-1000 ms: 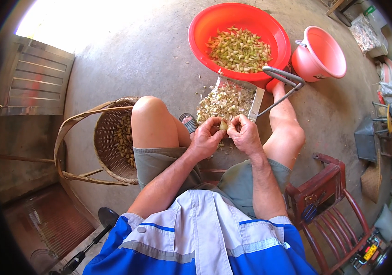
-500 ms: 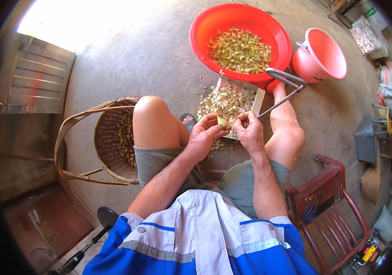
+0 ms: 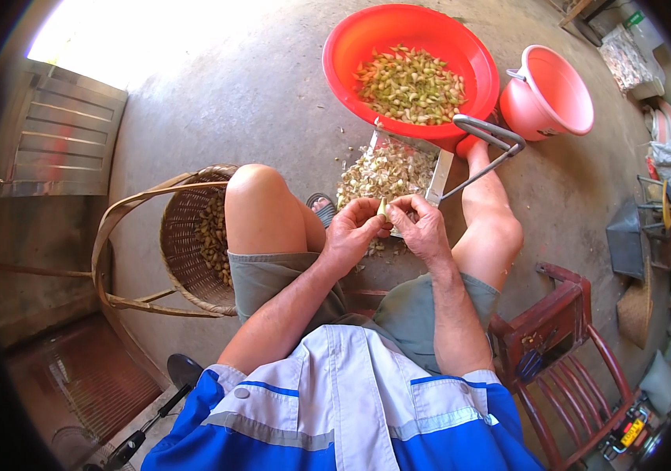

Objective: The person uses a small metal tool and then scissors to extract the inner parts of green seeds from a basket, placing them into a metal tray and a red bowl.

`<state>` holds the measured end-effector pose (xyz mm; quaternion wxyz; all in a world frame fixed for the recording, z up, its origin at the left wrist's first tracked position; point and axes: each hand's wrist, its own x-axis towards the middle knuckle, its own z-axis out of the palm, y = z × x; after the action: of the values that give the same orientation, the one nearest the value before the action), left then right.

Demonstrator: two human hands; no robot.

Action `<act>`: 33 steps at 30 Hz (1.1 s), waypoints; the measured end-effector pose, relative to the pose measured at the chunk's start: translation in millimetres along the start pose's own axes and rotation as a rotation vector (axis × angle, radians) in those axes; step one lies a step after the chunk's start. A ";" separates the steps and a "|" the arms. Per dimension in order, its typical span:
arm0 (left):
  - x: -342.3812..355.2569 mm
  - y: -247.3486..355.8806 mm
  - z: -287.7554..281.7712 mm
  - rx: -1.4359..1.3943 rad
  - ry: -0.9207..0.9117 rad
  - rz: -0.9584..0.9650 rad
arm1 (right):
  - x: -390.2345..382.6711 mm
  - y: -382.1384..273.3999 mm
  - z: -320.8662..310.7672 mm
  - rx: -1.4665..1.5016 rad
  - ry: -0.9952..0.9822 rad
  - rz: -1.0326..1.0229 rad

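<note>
My left hand (image 3: 354, 231) and right hand (image 3: 425, 231) meet between my knees. Both pinch a small pale-green, pointed bulb (image 3: 382, 207), its tip upward. Fingers cover most of it. Just beyond, a shallow tray (image 3: 439, 177) carries a heap of pale, papery peelings (image 3: 386, 171), some spilled onto the floor. Farther out, many similar yellow-green bulbs (image 3: 414, 86) lie in a wide red basin (image 3: 338, 59). Beside my left knee, a woven basket (image 3: 181, 224) with a tall looped handle holds darker, brownish bulbs (image 3: 213, 239).
A pink bucket (image 3: 563, 90) stands right of the basin. A bent grey metal bar (image 3: 486, 163) slants past my right shin. A reddish wooden chair (image 3: 563, 345) is at the lower right. Bags and boxes line the right wall; a wooden panel (image 3: 56, 129) stands at the left.
My right hand has moved left and in against my left hand, closing on the bulb. The bulb has turned more upright between the fingers.
</note>
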<state>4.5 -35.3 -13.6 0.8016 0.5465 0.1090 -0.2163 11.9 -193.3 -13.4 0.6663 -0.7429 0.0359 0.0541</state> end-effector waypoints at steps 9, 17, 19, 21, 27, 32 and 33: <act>2.0 -9.9 -2.2 0.072 -0.068 0.084 | 2.0 10.7 0.8 0.098 -0.025 0.067; 0.6 -0.4 3.0 0.131 -0.043 0.047 | 0.1 5.3 1.1 0.060 0.018 0.053; 1.1 -2.5 3.9 0.115 -0.027 0.061 | -0.3 0.0 1.8 0.072 0.003 0.025; 1.6 -5.3 2.8 0.098 -0.012 0.075 | 0.3 3.9 4.0 0.057 0.005 0.016; 1.6 -6.0 1.5 0.171 -0.032 0.100 | 2.0 4.7 1.7 0.017 -0.002 0.026; 1.3 -8.0 -0.8 0.069 -0.065 0.082 | 2.2 5.3 3.3 0.018 0.022 -0.002; 0.5 -5.0 0.7 0.070 -0.067 0.081 | 2.5 6.5 2.4 -0.007 0.016 -0.004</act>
<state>2.6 -37.6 -17.7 0.7933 0.5706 0.0523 -0.2058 13.5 -191.6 -20.4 0.6634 -0.7458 0.0393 0.0471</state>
